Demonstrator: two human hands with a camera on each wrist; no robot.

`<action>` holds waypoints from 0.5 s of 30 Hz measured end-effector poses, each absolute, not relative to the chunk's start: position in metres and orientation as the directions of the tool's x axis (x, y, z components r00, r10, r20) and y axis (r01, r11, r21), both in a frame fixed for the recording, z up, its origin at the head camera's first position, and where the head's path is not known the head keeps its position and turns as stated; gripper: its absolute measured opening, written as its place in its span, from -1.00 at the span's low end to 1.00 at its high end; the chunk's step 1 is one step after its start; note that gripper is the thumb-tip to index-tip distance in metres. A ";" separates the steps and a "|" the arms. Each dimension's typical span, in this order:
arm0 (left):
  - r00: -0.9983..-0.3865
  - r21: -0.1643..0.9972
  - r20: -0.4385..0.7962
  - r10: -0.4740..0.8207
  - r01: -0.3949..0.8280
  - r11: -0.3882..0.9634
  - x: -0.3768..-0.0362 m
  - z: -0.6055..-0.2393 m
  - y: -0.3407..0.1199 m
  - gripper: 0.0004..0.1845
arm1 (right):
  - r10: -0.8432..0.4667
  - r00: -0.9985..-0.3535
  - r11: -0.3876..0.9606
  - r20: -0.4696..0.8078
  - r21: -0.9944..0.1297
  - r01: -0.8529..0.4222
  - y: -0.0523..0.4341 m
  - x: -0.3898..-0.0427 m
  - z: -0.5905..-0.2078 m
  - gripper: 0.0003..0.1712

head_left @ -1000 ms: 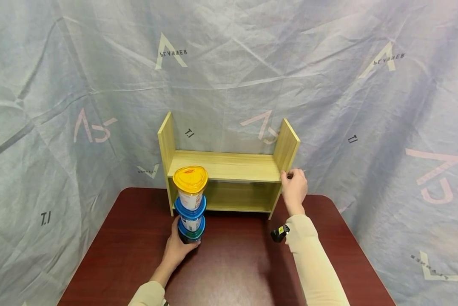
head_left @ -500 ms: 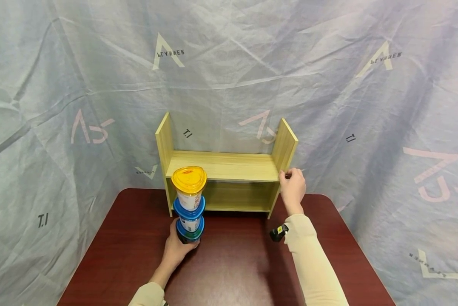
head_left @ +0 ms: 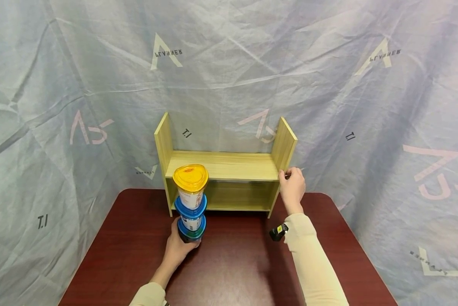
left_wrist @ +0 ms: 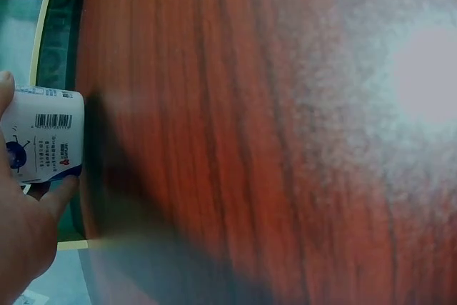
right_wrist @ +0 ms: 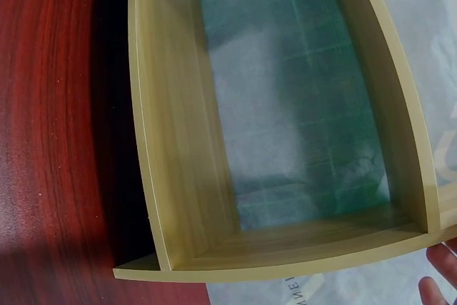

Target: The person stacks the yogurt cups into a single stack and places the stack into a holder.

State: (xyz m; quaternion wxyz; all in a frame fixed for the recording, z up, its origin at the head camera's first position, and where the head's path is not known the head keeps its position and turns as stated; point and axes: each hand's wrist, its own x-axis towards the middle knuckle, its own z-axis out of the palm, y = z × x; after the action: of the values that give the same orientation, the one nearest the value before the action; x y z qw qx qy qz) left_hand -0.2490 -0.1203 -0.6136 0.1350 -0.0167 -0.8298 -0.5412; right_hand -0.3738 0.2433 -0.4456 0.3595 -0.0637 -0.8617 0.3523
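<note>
Hands (head_left: 176,247) unmoved: L holds tubs (head_left: 191,203), R shelf (head_left: 229,166).

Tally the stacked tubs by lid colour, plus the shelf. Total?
Yellow-lid tub: 1
Blue-lid tubs: 2
Wooden shelf: 1
Total: 4 things. The left hand grips the bottom tub of the stack; the right hand holds the shelf's right side panel.

Both arms wear cream long sleeves (head_left: 313,263), with a small black-and-yellow wrist device (head_left: 278,232).
</note>
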 end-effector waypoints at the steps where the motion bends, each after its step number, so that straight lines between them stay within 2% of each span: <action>1: -0.962 0.893 0.246 -0.117 0.178 0.412 -0.249 -0.613 -0.120 0.17 | 0.363 -0.734 0.746 0.574 -0.651 -0.141 0.243 -0.374 -0.446 -0.74; 15: -0.963 0.882 0.252 -0.100 0.186 0.433 -0.252 -0.598 -0.113 0.19 | 0.369 -0.734 0.749 0.570 -0.650 -0.128 0.246 -0.376 -0.446 -0.75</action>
State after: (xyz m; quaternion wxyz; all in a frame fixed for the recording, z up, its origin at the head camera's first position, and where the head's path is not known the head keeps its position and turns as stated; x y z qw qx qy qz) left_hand -0.2521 -0.1125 -0.5984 0.1343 -0.0257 -0.8357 -0.5318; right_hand -0.3761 0.2456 -0.4459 0.3577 -0.0697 -0.8640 0.3474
